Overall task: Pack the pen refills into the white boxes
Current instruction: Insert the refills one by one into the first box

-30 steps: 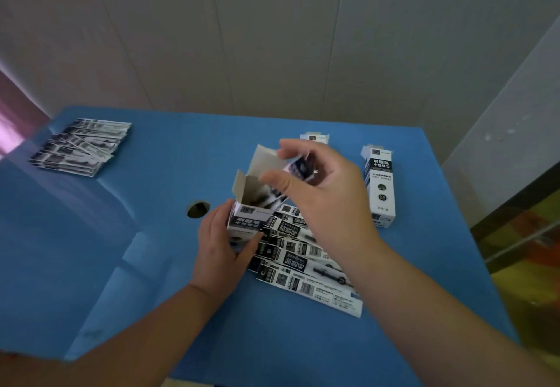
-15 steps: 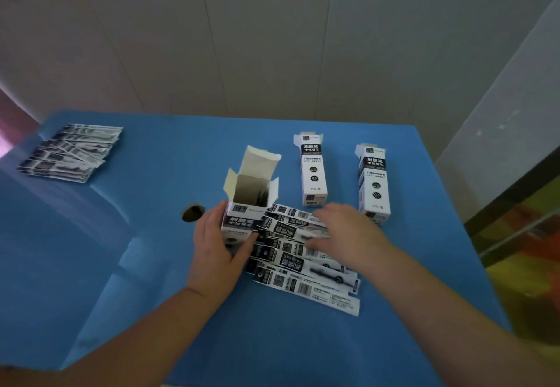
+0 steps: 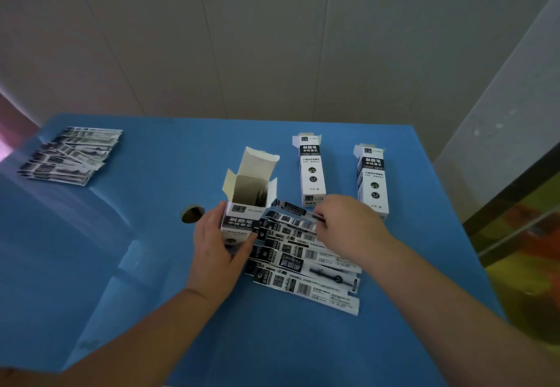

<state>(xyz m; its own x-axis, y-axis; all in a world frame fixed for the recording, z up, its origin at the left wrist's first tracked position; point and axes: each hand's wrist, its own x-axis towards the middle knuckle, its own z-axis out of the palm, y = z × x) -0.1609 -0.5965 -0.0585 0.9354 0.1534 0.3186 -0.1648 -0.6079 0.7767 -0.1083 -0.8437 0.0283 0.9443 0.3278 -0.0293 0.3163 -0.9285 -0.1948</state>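
Our left hand [image 3: 218, 247] grips the open box [image 3: 242, 220] while our right hand [image 3: 348, 226] pinches a refill packet [image 3: 292, 207] off the pile [image 3: 303, 262]

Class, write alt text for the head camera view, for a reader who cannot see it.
A left hand holds an open white box upright on a blue table while the right hand pinches a packet from the refill pile beside it. Two more boxes stand behind; another pile lies far left.

Open box [image 3: 242, 204] mouth clear; upright boxes [image 3: 312, 171] behind.
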